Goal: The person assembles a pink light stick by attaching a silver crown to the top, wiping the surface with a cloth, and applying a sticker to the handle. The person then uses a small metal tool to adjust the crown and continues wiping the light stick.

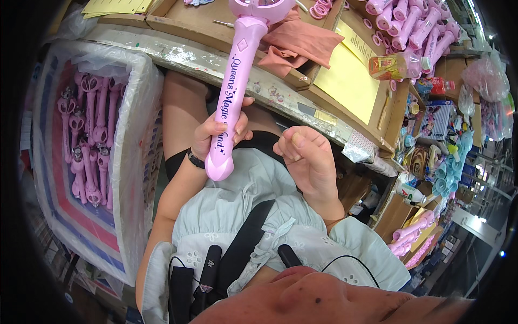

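A pink toy wand [239, 75] with dark lettering down its handle stands tilted in front of me. My left hand [204, 133] wraps round its lower handle, just above the rounded end. The wand's wide head is cut off by the top edge of the view. To the right of the handle, apart from it, my right hand [312, 159] is raised with curled fingers and the thumb pressed against them. Whatever may be inside those fingers is hidden.
A plastic-lined crate [136, 178] of pink wands stands at my left. On the workbench [186, 54] ahead are an orange-pink cloth [297, 43], yellow paper [345, 81], a bottle [388, 66] and a heap of wand parts [415, 24]. More wand pieces [413, 232] lie in a box at right.
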The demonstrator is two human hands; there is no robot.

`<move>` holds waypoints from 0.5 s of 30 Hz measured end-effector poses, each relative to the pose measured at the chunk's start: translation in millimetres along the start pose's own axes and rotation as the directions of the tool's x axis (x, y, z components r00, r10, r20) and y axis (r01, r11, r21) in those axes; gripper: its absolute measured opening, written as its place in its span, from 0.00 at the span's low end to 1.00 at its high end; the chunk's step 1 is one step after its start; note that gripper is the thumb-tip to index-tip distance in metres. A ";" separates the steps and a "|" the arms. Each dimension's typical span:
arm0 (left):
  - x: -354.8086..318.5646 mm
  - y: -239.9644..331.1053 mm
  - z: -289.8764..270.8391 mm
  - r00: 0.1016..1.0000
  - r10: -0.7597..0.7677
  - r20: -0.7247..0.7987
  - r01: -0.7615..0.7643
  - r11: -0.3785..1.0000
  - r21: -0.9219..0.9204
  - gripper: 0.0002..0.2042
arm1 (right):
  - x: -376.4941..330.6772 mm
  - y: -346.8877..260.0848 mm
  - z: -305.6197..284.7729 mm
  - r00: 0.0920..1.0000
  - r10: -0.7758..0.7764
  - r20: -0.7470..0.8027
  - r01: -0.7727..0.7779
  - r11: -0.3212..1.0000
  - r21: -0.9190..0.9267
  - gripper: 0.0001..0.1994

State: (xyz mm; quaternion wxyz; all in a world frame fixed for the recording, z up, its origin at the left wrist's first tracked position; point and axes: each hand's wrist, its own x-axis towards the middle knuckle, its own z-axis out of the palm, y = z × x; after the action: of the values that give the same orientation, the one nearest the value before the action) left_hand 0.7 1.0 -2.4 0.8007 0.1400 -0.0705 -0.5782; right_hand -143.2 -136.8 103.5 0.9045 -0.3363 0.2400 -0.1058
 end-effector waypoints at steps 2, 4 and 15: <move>0.0 0.2 0.1 1.000 -0.002 -0.004 0.002 1.000 0.006 0.40 | -0.2 0.9 0.0 1.000 -0.001 -0.006 0.001 1.000 -0.009 0.10; -0.1 0.3 -0.1 1.000 -0.004 -0.007 0.004 1.000 0.010 0.40 | -0.4 2.0 -0.3 1.000 -0.012 -0.002 0.012 1.000 -0.006 0.09; -0.5 -0.3 -0.7 1.000 0.000 -0.014 0.000 1.000 -0.017 0.41 | -0.4 3.0 4.8 0.998 -0.059 -0.022 0.057 0.994 -0.093 0.07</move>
State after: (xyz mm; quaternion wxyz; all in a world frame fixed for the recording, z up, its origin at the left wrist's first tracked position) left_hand 0.5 1.5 -3.1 0.8024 0.1369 -0.0600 -0.5777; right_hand -141.1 -131.7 104.8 0.8815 -0.3832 0.2460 -0.1248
